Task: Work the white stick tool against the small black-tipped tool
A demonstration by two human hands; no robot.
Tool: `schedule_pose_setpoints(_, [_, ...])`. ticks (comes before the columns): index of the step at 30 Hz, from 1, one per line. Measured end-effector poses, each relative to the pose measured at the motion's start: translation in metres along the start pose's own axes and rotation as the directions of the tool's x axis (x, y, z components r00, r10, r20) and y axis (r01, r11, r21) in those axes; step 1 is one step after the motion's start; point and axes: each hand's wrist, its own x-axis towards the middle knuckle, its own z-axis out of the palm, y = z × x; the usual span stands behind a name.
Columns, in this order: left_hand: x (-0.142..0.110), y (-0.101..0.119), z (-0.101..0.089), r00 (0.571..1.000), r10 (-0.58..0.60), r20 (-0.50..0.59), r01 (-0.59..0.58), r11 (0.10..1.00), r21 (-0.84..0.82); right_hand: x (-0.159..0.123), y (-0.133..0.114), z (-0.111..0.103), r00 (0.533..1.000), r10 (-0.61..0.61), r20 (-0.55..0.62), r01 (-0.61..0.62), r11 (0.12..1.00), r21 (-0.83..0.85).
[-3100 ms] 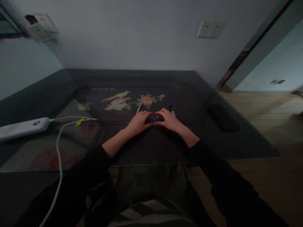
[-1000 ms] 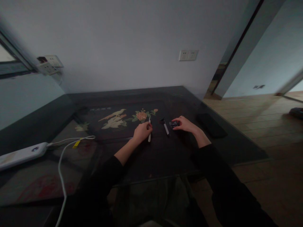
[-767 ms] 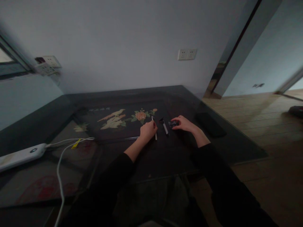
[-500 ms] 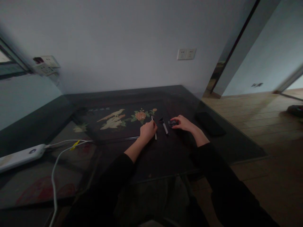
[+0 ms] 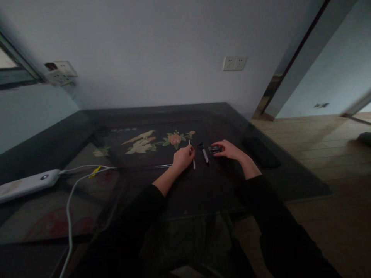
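Note:
My left hand (image 5: 183,157) rests on the dark glass table (image 5: 203,193), fingers curled round a thin white stick (image 5: 193,163) that pokes out above and below the fist. My right hand (image 5: 228,150) lies a little to the right, its fingers closed on a small dark object (image 5: 213,150) pressed against the tabletop. Between the two hands lies a small tool with a pale handle and a dark head (image 5: 204,153), touched by neither hand. Both forearms are in black sleeves.
A painted panel with birds and a flower (image 5: 156,139) sits under the glass. A white power bank (image 5: 27,184) with white cables (image 5: 71,200) lies at the left. A dark flat phone-like object (image 5: 261,152) lies at the right, near the table's edge. Wooden floor beyond.
Earlier both hands held the dark object together at the middle. They have since parted: the left took the white stick and slid right, the right keeps the dark object.

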Motion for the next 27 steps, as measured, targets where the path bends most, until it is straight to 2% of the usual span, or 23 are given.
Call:
schedule_pose_setpoints(13, [-0.001,-0.006,-0.001,0.997,0.072,0.003,-0.072,0.994,-0.082,0.003,0.006,0.000,0.999,-0.007,0.038,0.007,1.000,0.010])
schedule_pose_setpoints(27, [0.001,-0.009,0.003,0.998,0.070,-0.002,-0.070,0.991,-0.116,0.006,0.011,0.000,0.999,0.000,0.048,-0.001,1.000,0.021])
